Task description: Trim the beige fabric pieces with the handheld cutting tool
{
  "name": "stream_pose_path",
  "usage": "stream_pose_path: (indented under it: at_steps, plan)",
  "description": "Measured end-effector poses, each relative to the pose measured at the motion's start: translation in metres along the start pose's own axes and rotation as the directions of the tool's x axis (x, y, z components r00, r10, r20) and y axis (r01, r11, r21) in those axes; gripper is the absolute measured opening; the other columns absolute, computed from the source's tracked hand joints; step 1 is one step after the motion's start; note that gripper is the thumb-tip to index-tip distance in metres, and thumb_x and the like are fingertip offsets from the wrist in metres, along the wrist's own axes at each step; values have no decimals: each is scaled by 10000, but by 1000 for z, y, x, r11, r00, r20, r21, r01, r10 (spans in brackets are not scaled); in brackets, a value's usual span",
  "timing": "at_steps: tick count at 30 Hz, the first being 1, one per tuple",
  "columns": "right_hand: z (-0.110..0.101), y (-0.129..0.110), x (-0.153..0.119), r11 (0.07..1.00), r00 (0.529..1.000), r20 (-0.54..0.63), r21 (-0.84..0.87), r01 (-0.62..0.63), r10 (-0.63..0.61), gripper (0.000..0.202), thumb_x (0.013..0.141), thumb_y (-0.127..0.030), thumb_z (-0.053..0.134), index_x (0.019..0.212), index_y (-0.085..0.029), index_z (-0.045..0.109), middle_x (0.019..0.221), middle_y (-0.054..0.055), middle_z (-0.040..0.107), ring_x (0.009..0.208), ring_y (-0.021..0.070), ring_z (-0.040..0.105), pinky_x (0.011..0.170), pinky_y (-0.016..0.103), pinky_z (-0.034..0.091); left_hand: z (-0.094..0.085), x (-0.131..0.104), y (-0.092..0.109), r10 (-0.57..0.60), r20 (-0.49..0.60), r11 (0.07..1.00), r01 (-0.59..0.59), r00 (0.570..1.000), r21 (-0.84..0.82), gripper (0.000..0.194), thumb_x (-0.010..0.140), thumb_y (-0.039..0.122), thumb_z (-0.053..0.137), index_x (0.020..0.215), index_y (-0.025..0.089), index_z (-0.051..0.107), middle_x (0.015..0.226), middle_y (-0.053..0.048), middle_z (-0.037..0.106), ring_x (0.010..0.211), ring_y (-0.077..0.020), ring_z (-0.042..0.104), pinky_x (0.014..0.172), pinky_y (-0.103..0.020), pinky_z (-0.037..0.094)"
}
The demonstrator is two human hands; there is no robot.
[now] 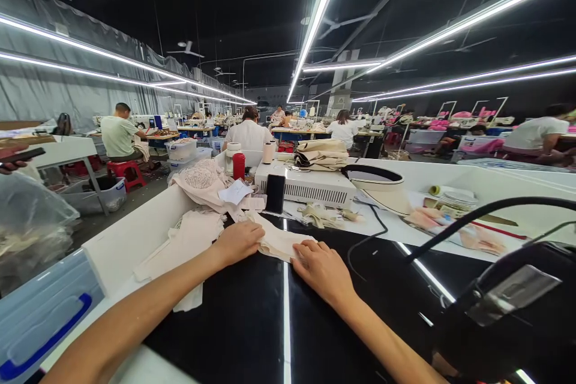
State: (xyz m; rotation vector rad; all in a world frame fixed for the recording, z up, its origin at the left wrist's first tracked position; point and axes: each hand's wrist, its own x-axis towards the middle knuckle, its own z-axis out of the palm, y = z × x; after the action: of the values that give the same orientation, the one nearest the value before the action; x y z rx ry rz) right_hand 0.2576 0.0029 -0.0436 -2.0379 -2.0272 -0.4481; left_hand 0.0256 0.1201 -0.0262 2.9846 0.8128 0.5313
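- between the fingers of the left hand (236, 243) and right hand (328, 273), a cream cloth strip (279, 241) is laid out almost flat on the table (252, 318).
- by the left fingers, curled together, one end is touched; a pinch cannot be confirmed.
- by the right fingers, slightly spread, the other end is covered.
- left of the fingers, loose cloth pieces (186, 241) are untouched; overall progress cannot be judged.
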Motion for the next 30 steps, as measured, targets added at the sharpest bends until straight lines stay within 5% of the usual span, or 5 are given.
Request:
stream_pose_path:
  at_steps: [7,15,22,30]
  plan:
    - [3,0,2,999,1000,-12,-41,23,-23,227,1063,-280,569,1116,-259,788,1186,81,805,1047,266,725,797,338,494,-9,9,-8,31,5,997,-31,1000,66,185,1028,75,579,1092,208,690,1242,-91,756,1286,-266,688,1124,-388,542]
    - [10,2,8,1000,999,-40,-16,27,-27,281,1066,-261,521,1139,-265,793,1193,108,806,1037,286,721,791,366,504,-10,11,-12,4,59,999,-7,998,51,164,1039,90,584,1083,161,725,1192,-115,772,1251,-276,696,1116,-471,536]
    - [9,0,6,999,997,-72,31,9,-6,288,1040,-446,609,1138,-256,803,1203,117,808,1085,324,707,867,404,527,-14,0,-7,-86,35,995,87,996,-47,407,948,114,557,1290,219,751,1333,-96,775,1264,-306,712,1155,-442,516]
    - [20,-5,16,994,991,-136,107,33,-18,471,1112,-508,453,1431,-251,685,1424,123,735,1327,330,651,1079,461,527,-21,43,6,-197,-60,968,184,979,-172,451,1128,223,359,1461,192,662,1490,-82,693,1410,-251,624,1239,-412,455]
